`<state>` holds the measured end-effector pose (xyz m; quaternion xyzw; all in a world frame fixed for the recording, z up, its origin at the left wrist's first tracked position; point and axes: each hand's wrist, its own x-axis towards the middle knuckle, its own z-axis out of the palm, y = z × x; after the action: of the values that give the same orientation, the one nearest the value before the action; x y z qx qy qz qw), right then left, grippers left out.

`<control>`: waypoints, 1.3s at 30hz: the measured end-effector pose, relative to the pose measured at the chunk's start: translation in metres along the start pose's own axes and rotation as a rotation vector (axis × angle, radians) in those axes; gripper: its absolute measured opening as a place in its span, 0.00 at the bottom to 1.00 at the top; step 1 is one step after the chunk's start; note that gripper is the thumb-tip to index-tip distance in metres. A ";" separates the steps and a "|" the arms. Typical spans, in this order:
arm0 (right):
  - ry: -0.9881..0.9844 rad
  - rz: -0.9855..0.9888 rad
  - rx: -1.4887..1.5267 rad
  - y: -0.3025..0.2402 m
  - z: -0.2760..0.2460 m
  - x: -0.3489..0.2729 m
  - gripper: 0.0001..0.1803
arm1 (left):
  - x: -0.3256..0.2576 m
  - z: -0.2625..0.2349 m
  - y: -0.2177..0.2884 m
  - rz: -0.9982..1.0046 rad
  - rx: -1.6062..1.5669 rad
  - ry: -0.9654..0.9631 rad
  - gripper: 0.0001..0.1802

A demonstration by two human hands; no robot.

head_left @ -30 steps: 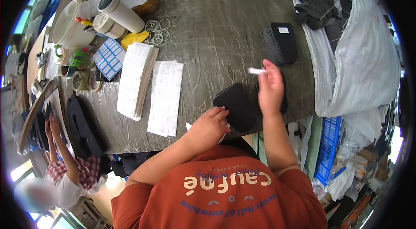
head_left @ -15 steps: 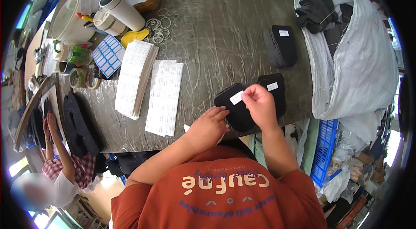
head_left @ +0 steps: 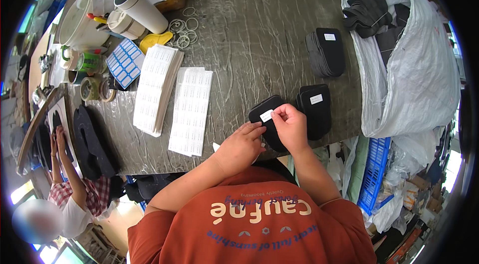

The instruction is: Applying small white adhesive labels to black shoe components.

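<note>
A black rounded pad (head_left: 266, 105) lies in front of me near the table's front edge. My right hand (head_left: 291, 126) pinches a corner of a small white label (head_left: 267, 116) against the pad's upper part. My left hand (head_left: 239, 145) rests with its fingers stretched onto the pad's left edge, and white paper peeks out beside it. Just right of my right hand sits a stack of black pads (head_left: 318, 114) with a white label on top. Farther back is a taller labelled stack (head_left: 325, 54). Left of my hands lie printed label sheets (head_left: 190, 114) and a thicker sheet pile (head_left: 155, 92).
At right, a white woven sack (head_left: 414, 79) holds dark pieces, with a blue crate (head_left: 374, 171) below. The left side is crowded with a tumbler (head_left: 142, 9), a bucket (head_left: 77, 27), tape rolls (head_left: 90, 89) and rubber bands (head_left: 183, 32). A co-worker's hands (head_left: 59, 139) work at far left.
My right hand has moved a little left with the label, which now sits nearer the middle of the pad's upper part. My left hand stays at the pad's edge.
</note>
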<state>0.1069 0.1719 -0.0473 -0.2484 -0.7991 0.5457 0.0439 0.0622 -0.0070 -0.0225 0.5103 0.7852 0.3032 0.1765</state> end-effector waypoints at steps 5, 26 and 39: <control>0.010 -0.019 -0.035 0.000 0.000 0.000 0.05 | 0.001 -0.001 0.001 -0.009 -0.027 0.029 0.14; 0.031 -0.026 -0.067 0.000 0.001 -0.001 0.06 | 0.004 0.000 0.004 -0.027 0.022 0.012 0.13; 0.068 0.010 -0.270 -0.006 0.003 0.007 0.21 | 0.009 0.009 0.008 -0.019 0.211 -0.049 0.14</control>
<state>0.0976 0.1709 -0.0442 -0.2744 -0.8621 0.4246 0.0346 0.0686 0.0064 -0.0238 0.5257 0.8130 0.2048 0.1437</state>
